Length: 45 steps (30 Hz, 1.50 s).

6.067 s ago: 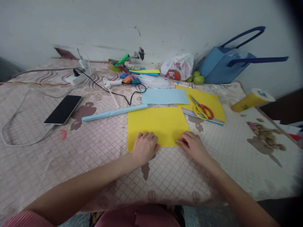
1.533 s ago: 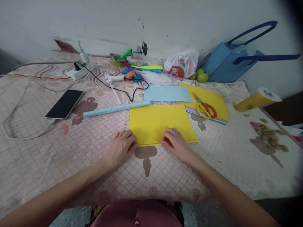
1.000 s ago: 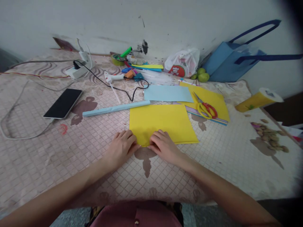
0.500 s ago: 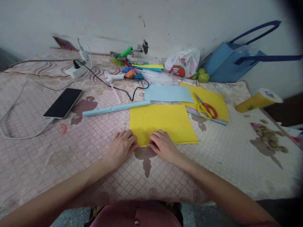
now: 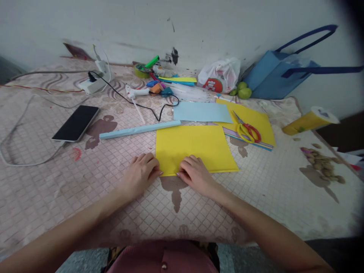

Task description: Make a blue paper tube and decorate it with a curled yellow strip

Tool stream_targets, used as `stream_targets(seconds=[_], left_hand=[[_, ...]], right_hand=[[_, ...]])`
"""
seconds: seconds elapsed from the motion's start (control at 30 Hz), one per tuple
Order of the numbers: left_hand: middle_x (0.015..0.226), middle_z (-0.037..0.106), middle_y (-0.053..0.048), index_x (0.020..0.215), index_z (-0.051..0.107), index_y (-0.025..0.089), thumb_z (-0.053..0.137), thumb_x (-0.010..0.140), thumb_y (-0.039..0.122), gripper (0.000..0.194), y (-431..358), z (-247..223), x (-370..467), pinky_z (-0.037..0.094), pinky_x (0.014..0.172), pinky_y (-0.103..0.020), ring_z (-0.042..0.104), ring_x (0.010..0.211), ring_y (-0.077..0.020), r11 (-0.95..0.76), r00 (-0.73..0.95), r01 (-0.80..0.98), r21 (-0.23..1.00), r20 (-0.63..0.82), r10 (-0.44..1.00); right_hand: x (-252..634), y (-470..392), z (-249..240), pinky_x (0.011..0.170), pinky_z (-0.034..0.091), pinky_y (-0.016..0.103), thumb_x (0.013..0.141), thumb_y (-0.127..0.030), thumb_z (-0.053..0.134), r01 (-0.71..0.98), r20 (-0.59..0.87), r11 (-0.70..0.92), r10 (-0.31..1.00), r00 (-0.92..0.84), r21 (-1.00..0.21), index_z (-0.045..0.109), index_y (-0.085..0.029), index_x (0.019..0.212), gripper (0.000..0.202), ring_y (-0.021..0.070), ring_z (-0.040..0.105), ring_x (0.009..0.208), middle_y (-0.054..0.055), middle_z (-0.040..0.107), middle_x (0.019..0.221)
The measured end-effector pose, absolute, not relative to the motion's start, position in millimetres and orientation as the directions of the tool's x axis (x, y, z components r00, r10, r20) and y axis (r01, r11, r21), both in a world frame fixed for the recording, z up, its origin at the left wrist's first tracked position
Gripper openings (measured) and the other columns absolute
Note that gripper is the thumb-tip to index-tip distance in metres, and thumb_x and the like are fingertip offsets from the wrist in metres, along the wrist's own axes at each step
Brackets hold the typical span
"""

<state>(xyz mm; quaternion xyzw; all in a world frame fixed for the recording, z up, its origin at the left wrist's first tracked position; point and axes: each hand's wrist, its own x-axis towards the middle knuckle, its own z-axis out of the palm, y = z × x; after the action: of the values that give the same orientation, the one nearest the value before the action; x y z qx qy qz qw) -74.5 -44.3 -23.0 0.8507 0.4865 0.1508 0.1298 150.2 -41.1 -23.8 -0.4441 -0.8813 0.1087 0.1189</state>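
A sheet of yellow paper (image 5: 196,146) lies flat in front of me, its near edge turned over in a narrow fold. My left hand (image 5: 143,170) is closed at the sheet's near left corner, thumb and fingers pinching the folded edge. Farther right along that same edge, my right hand (image 5: 195,172) has its curled fingers and thumb on the fold. Just beyond the sheet's far left corner lies a long folded strip of light blue paper (image 5: 136,131). A flat light blue sheet (image 5: 201,112) is behind the yellow one.
Scissors (image 5: 247,131) rest on stacked coloured paper (image 5: 261,121) to the right. A glue gun (image 5: 138,92) with a black cord and a power strip (image 5: 96,82) sit behind. At left is a charging phone (image 5: 76,124). A blue bag (image 5: 275,76) leans against the wall.
My left hand has slid left along the folded edge to the sheet's corner. The right hand and the yellow paper have hardly moved.
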Motion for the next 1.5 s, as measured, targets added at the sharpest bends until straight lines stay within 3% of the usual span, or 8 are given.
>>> stream_targets(seconds=[0.33, 0.47, 0.57, 0.73, 0.97, 1.3, 1.5], left_hand=[[0.093, 0.055, -0.004, 0.090, 0.055, 0.018, 0.049, 0.085, 0.018, 0.008, -50, -23, -80, 0.042, 0.077, -0.033, 0.051, 0.088, -0.0167, -0.491, 0.431, 0.672, 0.555, 0.246, 0.868], [0.102, 0.056, -0.006, 0.097, 0.058, 0.020, 0.048, 0.086, 0.018, 0.014, -63, -12, -69, 0.038, 0.080, -0.039, 0.048, 0.092, -0.0210, -0.538, 0.413, 0.765, 0.353, 0.371, 0.832], [0.102, 0.057, -0.006, 0.098, 0.060, 0.021, 0.050, 0.086, 0.019, 0.016, -71, -8, -61, 0.037, 0.082, -0.041, 0.048, 0.092, -0.0213, -0.575, 0.448, 0.766, 0.288, 0.402, 0.798], [0.099, 0.059, -0.004, 0.100, 0.060, 0.022, 0.048, 0.088, 0.020, 0.017, -70, -13, -52, 0.038, 0.084, -0.039, 0.049, 0.094, -0.0197, -0.649, 0.555, 0.699, 0.302, 0.345, 0.757], [0.115, 0.058, -0.007, 0.124, 0.048, 0.017, 0.047, 0.090, 0.026, 0.036, -80, -19, -49, 0.026, 0.101, -0.047, 0.046, 0.110, -0.0239, -0.732, 0.698, 0.676, 0.089, 0.241, 0.674], [0.119, 0.058, -0.007, 0.122, 0.051, 0.017, 0.044, 0.090, 0.027, 0.034, -88, -21, -63, 0.024, 0.103, -0.049, 0.046, 0.113, -0.0254, -0.698, 0.671, 0.714, 0.055, 0.229, 0.705], [0.121, 0.058, -0.005, 0.120, 0.052, 0.018, 0.045, 0.090, 0.024, 0.032, -91, -21, -82, 0.023, 0.104, -0.050, 0.047, 0.113, -0.0248, -0.675, 0.647, 0.736, 0.056, 0.237, 0.725]], right_hand=[[149, -41, -24, 0.071, 0.032, 0.031, 0.084, -0.027, 0.055, 0.761, 0.112, 0.570, 0.817, -0.566, -0.309, 0.049, -0.019, 0.076, 0.012, 0.0183, 0.046, 0.083, 0.003, 0.055, 0.082], [149, -41, -24, 0.070, 0.032, 0.032, 0.084, -0.027, 0.054, 0.764, 0.108, 0.572, 0.816, -0.568, -0.298, 0.050, -0.019, 0.077, 0.012, 0.0192, 0.047, 0.084, 0.004, 0.056, 0.083], [149, -41, -23, 0.071, 0.032, 0.032, 0.086, -0.027, 0.052, 0.764, 0.108, 0.575, 0.814, -0.571, -0.293, 0.050, -0.019, 0.078, 0.012, 0.0194, 0.047, 0.085, 0.004, 0.056, 0.084], [149, -41, -23, 0.071, 0.033, 0.032, 0.086, -0.026, 0.051, 0.768, 0.106, 0.574, 0.815, -0.570, -0.285, 0.051, -0.019, 0.078, 0.011, 0.0196, 0.047, 0.085, 0.005, 0.056, 0.084], [149, -41, -24, 0.071, 0.033, 0.033, 0.085, -0.025, 0.050, 0.768, 0.110, 0.575, 0.814, -0.570, -0.282, 0.050, -0.019, 0.077, 0.010, 0.0205, 0.047, 0.084, 0.005, 0.056, 0.084], [149, -41, -23, 0.071, 0.033, 0.032, 0.084, -0.024, 0.053, 0.763, 0.100, 0.557, 0.824, -0.558, -0.327, 0.049, -0.019, 0.078, 0.009, 0.0193, 0.047, 0.084, 0.004, 0.055, 0.083], [152, -41, -25, 0.074, 0.037, 0.032, 0.081, -0.022, 0.057, 0.748, 0.111, 0.508, 0.850, -0.514, -0.427, 0.049, -0.019, 0.086, 0.010, 0.0187, 0.049, 0.087, 0.004, 0.053, 0.091]])
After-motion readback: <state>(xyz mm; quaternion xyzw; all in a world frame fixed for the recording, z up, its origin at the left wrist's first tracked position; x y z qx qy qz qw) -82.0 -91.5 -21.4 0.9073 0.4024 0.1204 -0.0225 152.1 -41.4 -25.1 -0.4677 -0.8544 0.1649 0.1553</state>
